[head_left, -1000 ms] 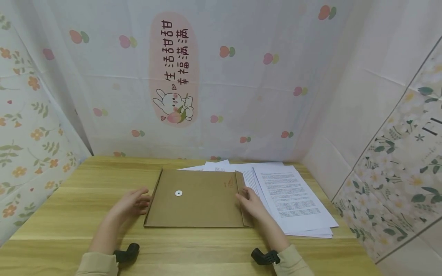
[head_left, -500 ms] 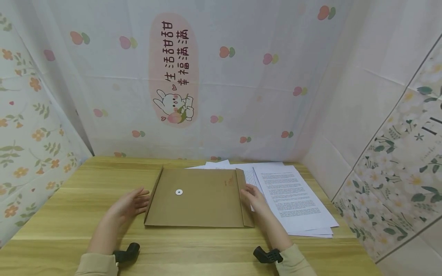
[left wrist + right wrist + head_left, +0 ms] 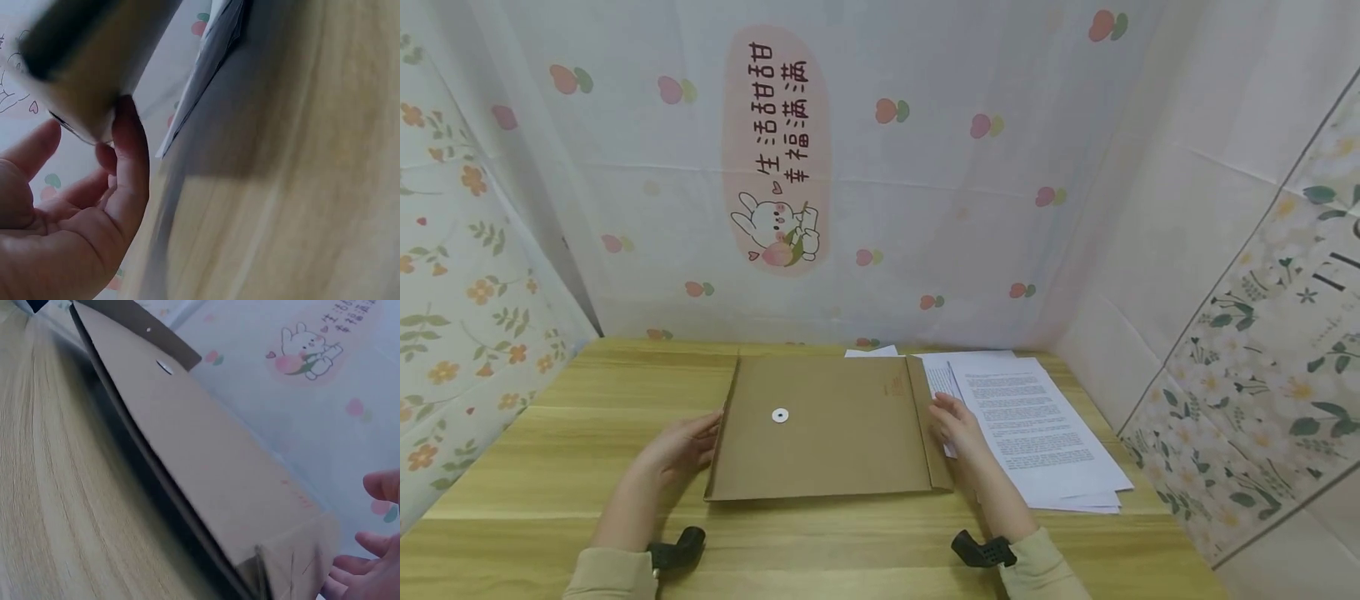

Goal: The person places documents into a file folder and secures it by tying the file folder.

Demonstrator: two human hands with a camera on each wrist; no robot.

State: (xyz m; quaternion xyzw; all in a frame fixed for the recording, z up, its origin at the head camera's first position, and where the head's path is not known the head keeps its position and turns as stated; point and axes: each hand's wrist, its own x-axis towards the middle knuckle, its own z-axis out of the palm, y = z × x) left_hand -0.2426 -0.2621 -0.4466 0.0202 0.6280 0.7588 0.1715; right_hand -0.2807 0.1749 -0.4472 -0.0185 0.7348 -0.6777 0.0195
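Note:
A brown kraft document envelope (image 3: pixel 827 429) with a white round button (image 3: pixel 780 415) lies between both hands, tilted and raised off the table in the right wrist view. A flap (image 3: pixel 156 331) stands up at its left end. My left hand (image 3: pixel 679 448) grips that end, thumb on one side and curled fingers on the other in the left wrist view. At the right end, my right hand (image 3: pixel 961 433) touches the envelope with loosely bent fingers; its thumb (image 3: pixel 381 485) stands apart from the envelope. The underside of the envelope is hidden in the head view.
Printed sheets (image 3: pixel 1037 425) lie loosely stacked at the right, partly under the envelope's right end. The wooden table (image 3: pixel 820 550) meets a patterned curtain (image 3: pixel 910 208) at the back. Black wrist-worn mounts (image 3: pixel 679 548) sit on both forearms.
The envelope has shifted slightly left and looks larger, raised toward the camera. My left hand has closed on its left end. The right hand has slid a little right.

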